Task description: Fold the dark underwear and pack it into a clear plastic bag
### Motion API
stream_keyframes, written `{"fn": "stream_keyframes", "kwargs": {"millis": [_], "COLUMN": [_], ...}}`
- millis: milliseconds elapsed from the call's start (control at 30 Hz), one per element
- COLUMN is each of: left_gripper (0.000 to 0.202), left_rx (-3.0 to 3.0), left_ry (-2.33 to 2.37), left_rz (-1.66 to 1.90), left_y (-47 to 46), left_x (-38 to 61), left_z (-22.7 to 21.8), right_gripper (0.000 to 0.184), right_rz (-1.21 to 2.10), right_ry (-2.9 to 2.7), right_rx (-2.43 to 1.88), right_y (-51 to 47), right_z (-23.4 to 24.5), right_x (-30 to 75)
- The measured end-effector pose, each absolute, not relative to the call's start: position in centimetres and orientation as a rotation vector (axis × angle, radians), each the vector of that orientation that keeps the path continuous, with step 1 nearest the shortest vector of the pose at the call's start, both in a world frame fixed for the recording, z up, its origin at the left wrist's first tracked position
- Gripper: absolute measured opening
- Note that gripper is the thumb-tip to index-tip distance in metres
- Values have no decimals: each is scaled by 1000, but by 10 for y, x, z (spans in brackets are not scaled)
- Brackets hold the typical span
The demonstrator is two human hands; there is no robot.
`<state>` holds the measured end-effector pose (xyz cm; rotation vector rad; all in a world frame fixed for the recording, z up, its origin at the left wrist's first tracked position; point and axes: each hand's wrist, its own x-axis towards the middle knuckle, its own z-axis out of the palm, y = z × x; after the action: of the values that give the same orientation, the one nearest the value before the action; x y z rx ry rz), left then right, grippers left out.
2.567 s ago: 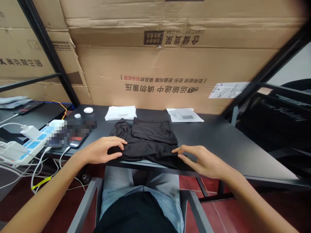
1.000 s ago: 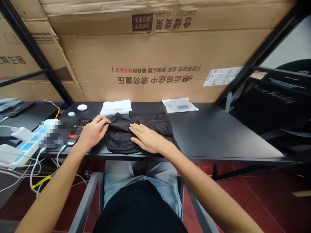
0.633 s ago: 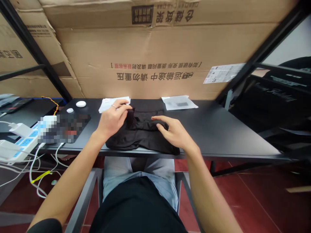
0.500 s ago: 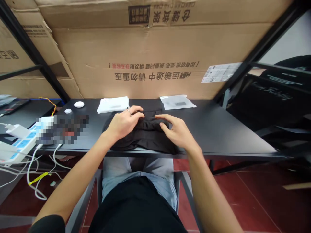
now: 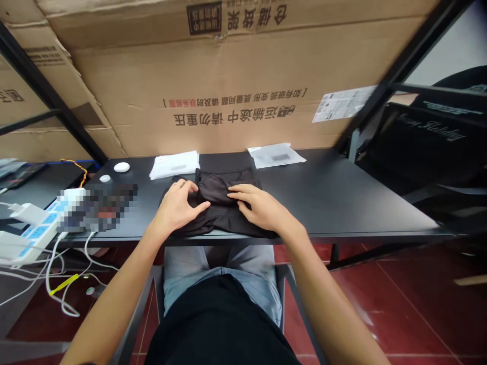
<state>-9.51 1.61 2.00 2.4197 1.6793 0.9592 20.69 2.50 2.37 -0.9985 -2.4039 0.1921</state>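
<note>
A piece of black cloth (image 5: pixel 222 217), perhaps a garment, lies partly folded and wrinkled at the front of the desk. On its left part rests my left hand (image 5: pixel 175 207), its thumb stretched out and apart from the curved fingers. My right hand (image 5: pixel 262 207) reaches over the cloth from the right. Its fingertips touch the raised fold near the middle, with the thumb a little below and apart from them. Neither hand visibly grips the fabric.
Two white plastic packets (image 5: pixel 175 165) (image 5: pixel 276 155) lie at the back of the black desk (image 5: pixel 342 203). A cardboard sheet (image 5: pixel 228 66) stands behind. To the left are a white oval object (image 5: pixel 122 167), a small white disc (image 5: pixel 105 178) and a power strip (image 5: pixel 41 228) with cables.
My left hand has moved left and slightly nearer, its thumb spreading away from the fingers. My right hand has shifted left and lower. More of the folded cloth shows between them.
</note>
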Motion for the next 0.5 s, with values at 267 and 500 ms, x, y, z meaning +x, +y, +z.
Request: {"fn": "stream_keyframes", "kwargs": {"millis": [267, 500], "left_gripper": [16, 5], "left_rx": [2407, 2432], "left_ry": [1779, 1720], "left_rz": [910, 1297], "left_y": [15, 11], "left_x": [-85, -62], "left_z": [15, 43], "right_gripper": [44, 46], "right_rz": [116, 143], "right_ry": [-2458, -2515], "right_rx": [-997, -842], "right_y": [30, 21], "right_z": [15, 14], "right_x": [203, 185]}}
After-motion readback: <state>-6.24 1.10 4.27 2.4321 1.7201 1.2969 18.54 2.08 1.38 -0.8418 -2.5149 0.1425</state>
